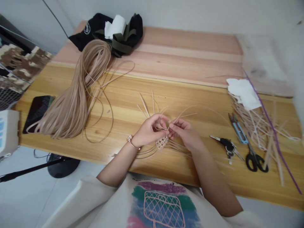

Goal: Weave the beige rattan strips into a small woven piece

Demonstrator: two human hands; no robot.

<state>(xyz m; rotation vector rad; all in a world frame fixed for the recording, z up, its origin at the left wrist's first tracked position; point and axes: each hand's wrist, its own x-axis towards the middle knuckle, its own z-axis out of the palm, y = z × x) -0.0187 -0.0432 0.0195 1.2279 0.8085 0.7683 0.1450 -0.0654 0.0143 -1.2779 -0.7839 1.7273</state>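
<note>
Both hands meet over a small piece of beige weaving (161, 143) near the table's front edge, with loose strands fanning out from it on several sides. My left hand (155, 128), a bracelet at its wrist, has thumb and fingers closed around a thin beige strand at the top of the weaving. From the other side, my right hand (181, 129) pinches strand ends between thumb and forefinger, close to the left fingertips. One long strand (201, 107) arcs out to the right above the right hand. The exact crossing of strands between the fingers is too small to make out.
A big bundle of beige cord (78, 95) lies at left over a dark phone (36, 110). Behind it sits a black bag (135, 30) with a tissue roll (118, 26). At right are keys (229, 147), blue snips (238, 128), scissors (255, 158) and cut strands (272, 139).
</note>
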